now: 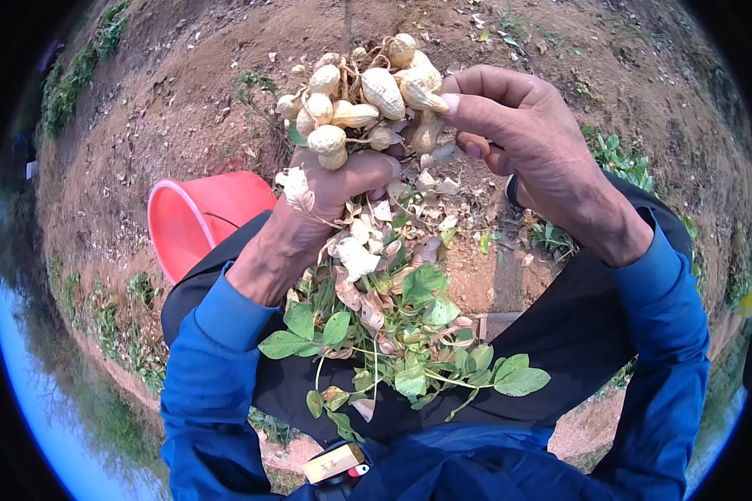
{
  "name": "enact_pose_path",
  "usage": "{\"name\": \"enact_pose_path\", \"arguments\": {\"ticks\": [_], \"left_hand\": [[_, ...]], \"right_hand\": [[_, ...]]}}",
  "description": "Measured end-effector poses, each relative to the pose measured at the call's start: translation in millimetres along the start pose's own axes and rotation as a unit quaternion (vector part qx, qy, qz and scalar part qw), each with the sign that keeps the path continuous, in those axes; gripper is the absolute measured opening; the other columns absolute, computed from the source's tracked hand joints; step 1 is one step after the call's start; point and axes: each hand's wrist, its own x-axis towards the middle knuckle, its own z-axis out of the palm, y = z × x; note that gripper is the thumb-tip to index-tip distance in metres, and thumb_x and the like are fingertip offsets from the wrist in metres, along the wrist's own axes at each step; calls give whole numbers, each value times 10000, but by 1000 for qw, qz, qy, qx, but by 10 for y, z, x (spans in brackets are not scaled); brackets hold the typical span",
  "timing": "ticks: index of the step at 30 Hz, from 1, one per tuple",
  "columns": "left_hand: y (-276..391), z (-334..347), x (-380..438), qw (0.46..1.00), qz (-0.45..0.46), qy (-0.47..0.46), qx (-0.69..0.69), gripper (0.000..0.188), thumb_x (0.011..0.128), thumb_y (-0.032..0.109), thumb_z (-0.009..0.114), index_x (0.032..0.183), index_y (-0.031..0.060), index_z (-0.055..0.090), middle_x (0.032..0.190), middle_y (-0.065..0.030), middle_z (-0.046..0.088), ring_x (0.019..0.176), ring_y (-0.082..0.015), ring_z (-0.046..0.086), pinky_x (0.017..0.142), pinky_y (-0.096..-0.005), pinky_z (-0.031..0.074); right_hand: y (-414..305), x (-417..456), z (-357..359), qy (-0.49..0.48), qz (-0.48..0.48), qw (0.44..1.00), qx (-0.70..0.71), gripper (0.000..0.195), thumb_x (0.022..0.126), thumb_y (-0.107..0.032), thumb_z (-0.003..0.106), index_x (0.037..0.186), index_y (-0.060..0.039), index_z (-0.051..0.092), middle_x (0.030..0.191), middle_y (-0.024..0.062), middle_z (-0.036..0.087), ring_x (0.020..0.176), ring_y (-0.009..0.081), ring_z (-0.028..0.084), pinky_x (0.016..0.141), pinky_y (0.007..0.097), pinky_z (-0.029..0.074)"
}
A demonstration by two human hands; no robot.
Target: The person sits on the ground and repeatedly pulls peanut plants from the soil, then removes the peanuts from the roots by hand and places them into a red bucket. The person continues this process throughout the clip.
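A peanut plant with green and withered leaves (423, 285) hangs down between my knees, its root end raised toward the top of the view. My left hand (344, 181) is closed around its stems just below a cluster of pale peanut pods (351, 116). With thumb and fingertips, my right hand (514, 119) pinches the tip of one peanut pod (420, 91) at the right side of the cluster. Other pods and thin roots crowd around it. The stems inside my left fist are mostly hidden.
To the left, a red plastic bucket (238, 194) lies tilted beside my leg, its mouth facing left. Bare brown soil (182, 113) with scattered dry leaves surrounds me. Low green plants (620, 160) grow at the right. A small box (332, 463) and a lighter (358, 470) lie at my waist.
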Motion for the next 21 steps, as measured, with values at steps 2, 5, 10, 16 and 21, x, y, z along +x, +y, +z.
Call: {"name": "enact_pose_path", "arguments": {"ticks": [2, 5, 10, 16, 21], "left_hand": [[44, 18, 3, 1000, 24, -5, 1, 224, 812, 149, 693, 993, 17, 685, 817, -19, 666, 704, -86, 604, 610, -246, 476], [19, -25, -12, 1000, -7, -11, 25, 232, 817, 156, 699, 1002, 16, 683, 814, -16, 661, 701, -87, 599, 603, -242, 465], [-56, -36, 61, 1000, -19, 4, -1, 126, 842, 123, 697, 927, 31, 681, 753, 13, 607, 648, -74, 518, 586, -263, 404], [-82, -55, 40, 1000, -20, 4, -19, 86, 831, 101, 698, 883, 36, 675, 771, 18, 609, 685, -68, 535, 600, -258, 412], [-101, -39, 13, 998, -17, 21, -60, 114, 819, 64, 701, 919, 22, 664, 787, 16, 618, 704, -76, 547, 624, -259, 428]], "right_hand": [[-16, 18, -35, -12, 15, 1000, -8, 220, 949, -228, 687, 1069, -44, 694, 799, -40, 631, 656, -13, 534, 513, 133, 380], [13, 52, -79, -52, 5, 999, 6, 223, 993, -260, 607, 1025, -48, 669, 767, -36, 625, 642, -10, 558, 467, 118, 366], [15, 39, -124, -84, 23, 994, 65, 273, 1007, -293, 565, 925, -42, 632, 791, 20, 645, 635, 53, 589, 423, 146, 335], [-17, -8, -128, -97, 68, 981, 152, 266, 1002, -289, 582, 967, -29, 630, 871, 71, 681, 632, 105, 591, 408, 163, 320], [26, -2, -171, -133, 46, 975, 170, 272, 970, -302, 629, 935, -34, 659, 778, -2, 617, 636, 33, 580, 446, 144, 344]]}}
